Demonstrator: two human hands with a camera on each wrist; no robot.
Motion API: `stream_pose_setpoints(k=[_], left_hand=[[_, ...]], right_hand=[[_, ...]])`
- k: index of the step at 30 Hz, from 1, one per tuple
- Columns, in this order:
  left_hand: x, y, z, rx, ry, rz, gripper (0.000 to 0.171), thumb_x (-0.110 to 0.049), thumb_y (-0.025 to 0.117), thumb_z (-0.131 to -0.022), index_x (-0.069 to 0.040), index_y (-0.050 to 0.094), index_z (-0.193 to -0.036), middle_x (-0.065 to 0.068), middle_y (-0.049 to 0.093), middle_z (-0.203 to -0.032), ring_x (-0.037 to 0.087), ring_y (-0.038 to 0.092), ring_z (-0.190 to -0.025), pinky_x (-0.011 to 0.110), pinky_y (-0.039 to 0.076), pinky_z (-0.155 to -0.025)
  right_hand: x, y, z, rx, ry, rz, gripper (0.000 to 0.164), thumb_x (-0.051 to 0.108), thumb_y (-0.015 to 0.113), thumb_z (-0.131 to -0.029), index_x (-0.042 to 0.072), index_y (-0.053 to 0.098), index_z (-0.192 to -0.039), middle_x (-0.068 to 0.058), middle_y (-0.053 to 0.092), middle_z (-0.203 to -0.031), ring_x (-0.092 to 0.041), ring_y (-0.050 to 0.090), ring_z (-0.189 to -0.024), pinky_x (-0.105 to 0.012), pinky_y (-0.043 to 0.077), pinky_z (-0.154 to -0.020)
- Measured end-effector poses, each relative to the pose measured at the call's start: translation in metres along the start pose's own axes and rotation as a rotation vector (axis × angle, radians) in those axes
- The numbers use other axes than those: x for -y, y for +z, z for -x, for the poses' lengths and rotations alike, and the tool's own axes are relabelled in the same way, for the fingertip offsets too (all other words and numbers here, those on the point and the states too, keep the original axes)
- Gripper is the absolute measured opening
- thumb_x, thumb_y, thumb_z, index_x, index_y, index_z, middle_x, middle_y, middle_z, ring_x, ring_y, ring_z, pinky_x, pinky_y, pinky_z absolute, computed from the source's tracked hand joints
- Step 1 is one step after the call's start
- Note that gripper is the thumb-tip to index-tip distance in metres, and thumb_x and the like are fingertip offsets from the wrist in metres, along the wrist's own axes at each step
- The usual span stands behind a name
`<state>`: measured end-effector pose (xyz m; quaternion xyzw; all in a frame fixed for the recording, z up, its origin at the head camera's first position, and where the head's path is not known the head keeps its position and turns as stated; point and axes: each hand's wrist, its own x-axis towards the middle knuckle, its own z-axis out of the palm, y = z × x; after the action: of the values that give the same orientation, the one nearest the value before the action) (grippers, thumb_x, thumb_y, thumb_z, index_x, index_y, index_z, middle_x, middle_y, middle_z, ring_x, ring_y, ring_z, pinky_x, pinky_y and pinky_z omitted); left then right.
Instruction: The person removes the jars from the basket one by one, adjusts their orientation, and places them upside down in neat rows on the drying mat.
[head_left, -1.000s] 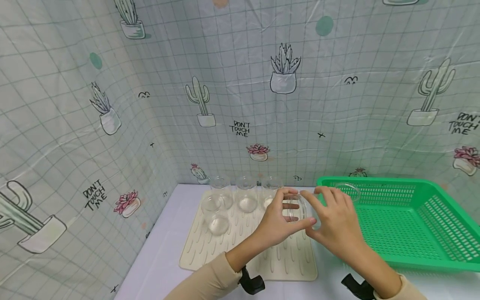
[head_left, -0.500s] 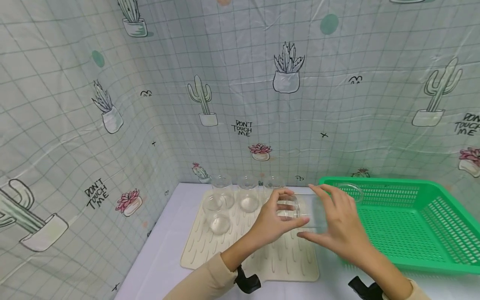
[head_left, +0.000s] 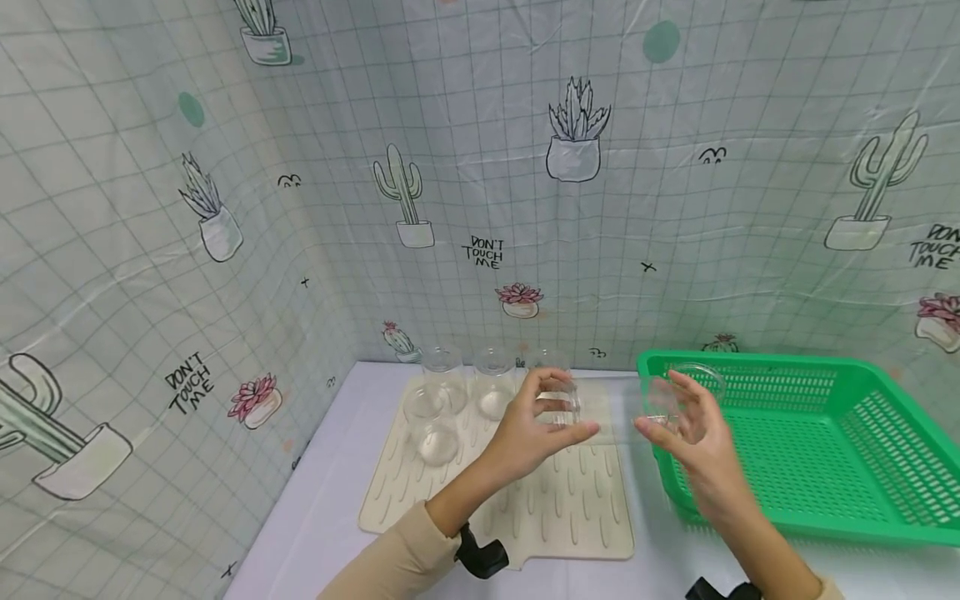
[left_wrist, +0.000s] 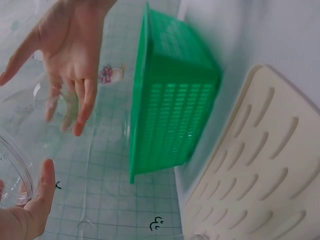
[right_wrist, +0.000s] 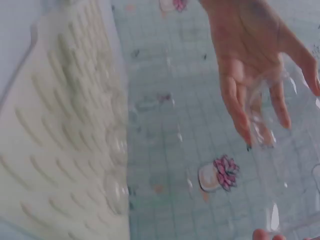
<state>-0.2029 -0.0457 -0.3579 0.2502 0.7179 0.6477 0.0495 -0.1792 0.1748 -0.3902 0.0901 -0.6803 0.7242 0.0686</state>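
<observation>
In the head view, my left hand point(head_left: 525, 429) grips a clear cup point(head_left: 567, 405) on its side above the mat, fingers behind it and thumb in front. To its right, my right hand point(head_left: 705, 446) holds a second clear cup point(head_left: 658, 402) between thumb and fingers, overlapping the basket's left edge. A gap separates the two cups. The left wrist view shows the round rim point(left_wrist: 20, 172) of the left hand's cup close up. Several clear cups, one of them point(head_left: 437, 442) nearest me, stand on a cream ribbed mat point(head_left: 525, 525) at the left.
A green plastic basket point(head_left: 795, 361) stands on the right of the white table point(head_left: 300, 533). A clear round rim point(head_left: 712, 375) shows at its back left corner. Behind the table hangs a cactus-print sheet point(head_left: 465, 167). Black wrist mounts point(head_left: 482, 557) sit below the sleeves.
The hands have drawn apart. My right hand first opened wide, then moved right and now holds a cup of its own; my left hand shifted slightly left with its cup.
</observation>
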Motion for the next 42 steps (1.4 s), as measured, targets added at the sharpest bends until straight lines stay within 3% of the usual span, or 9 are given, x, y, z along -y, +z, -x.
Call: stream_pose_setpoints(k=[3,7,13,16,21,25,32,38,42], left_hand=[[0.001,-0.001,0.000,0.000,0.015,0.012,0.050,-0.016,0.071,-0.081,-0.018,0.042,-0.122,0.012,0.043,-0.125,0.027,0.053,-0.106,0.028,0.050,-0.081],[0.001,-0.001,0.000,0.000,0.032,0.033,0.049,-0.015,0.070,-0.081,-0.016,0.042,-0.122,0.005,0.042,-0.126,0.031,0.051,-0.111,0.030,0.051,-0.080],[0.000,0.001,0.001,0.002,0.053,0.063,0.050,-0.012,0.070,-0.081,-0.012,0.041,-0.122,0.000,0.041,-0.126,0.037,0.048,-0.113,0.031,0.051,-0.079],[0.001,0.000,0.001,-0.001,0.052,0.066,0.051,-0.013,0.071,-0.081,-0.010,0.040,-0.122,0.000,0.041,-0.126,0.037,0.047,-0.113,0.031,0.051,-0.080],[0.002,-0.001,0.002,-0.006,0.037,0.060,0.051,-0.012,0.070,-0.081,-0.012,0.040,-0.123,-0.001,0.041,-0.127,0.033,0.048,-0.113,0.033,0.050,-0.082],[0.003,-0.002,0.003,-0.003,0.031,0.054,0.051,-0.013,0.070,-0.081,-0.015,0.040,-0.122,-0.001,0.040,-0.128,0.031,0.048,-0.113,0.033,0.050,-0.082],[0.005,-0.005,0.003,0.011,0.063,0.060,0.053,-0.011,0.070,-0.081,-0.009,0.039,-0.124,0.003,0.040,-0.128,0.036,0.048,-0.114,0.034,0.050,-0.083],[0.002,-0.011,0.006,0.023,0.033,0.000,0.061,-0.016,0.071,-0.081,-0.017,0.035,-0.129,-0.001,0.038,-0.132,0.028,0.045,-0.118,0.038,0.046,-0.090],[0.004,-0.018,0.006,0.001,0.093,-0.091,0.067,-0.018,0.073,-0.079,-0.017,0.033,-0.132,0.001,0.037,-0.134,0.026,0.042,-0.120,0.040,0.042,-0.095]], right_hand=[[-0.008,0.006,0.002,0.014,0.045,-0.274,0.064,0.004,0.052,-0.092,0.008,0.014,-0.142,-0.013,0.030,-0.140,-0.020,0.041,-0.123,-0.022,0.039,-0.095],[-0.018,0.014,0.002,0.062,0.091,-0.573,0.049,0.008,0.041,-0.097,0.002,0.015,-0.138,-0.014,0.041,-0.132,-0.030,0.040,-0.126,-0.039,0.034,-0.102],[-0.022,0.022,0.003,0.097,0.214,-0.912,0.058,0.023,0.035,-0.099,0.014,-0.002,-0.143,-0.016,-0.002,-0.149,-0.032,0.011,-0.138,-0.043,0.020,-0.109],[-0.022,0.026,0.002,0.056,0.247,-1.032,0.055,0.023,0.037,-0.098,0.017,0.004,-0.142,-0.014,-0.006,-0.149,-0.030,0.007,-0.138,-0.043,0.017,-0.110],[-0.024,0.031,0.002,0.007,0.259,-1.057,0.048,0.022,0.039,-0.098,0.017,0.015,-0.139,-0.009,0.008,-0.147,-0.027,0.011,-0.138,-0.043,0.018,-0.109],[-0.024,0.033,0.001,0.016,0.265,-1.032,0.052,0.024,0.038,-0.098,0.019,0.010,-0.141,-0.006,0.008,-0.148,-0.026,0.011,-0.138,-0.042,0.016,-0.110],[-0.021,0.035,-0.003,0.004,0.283,-1.005,0.055,0.025,0.041,-0.097,0.021,0.009,-0.141,-0.004,0.010,-0.146,-0.027,0.013,-0.137,-0.044,0.014,-0.110],[-0.021,0.034,-0.005,0.015,0.236,-1.030,0.032,0.020,0.039,-0.098,0.015,0.032,-0.128,-0.005,0.032,-0.134,-0.028,0.019,-0.135,-0.045,0.020,-0.108],[-0.019,0.031,-0.010,0.039,0.195,-0.996,0.019,0.019,0.038,-0.098,0.015,0.045,-0.115,-0.004,0.045,-0.121,-0.027,0.036,-0.127,-0.045,0.029,-0.104]])
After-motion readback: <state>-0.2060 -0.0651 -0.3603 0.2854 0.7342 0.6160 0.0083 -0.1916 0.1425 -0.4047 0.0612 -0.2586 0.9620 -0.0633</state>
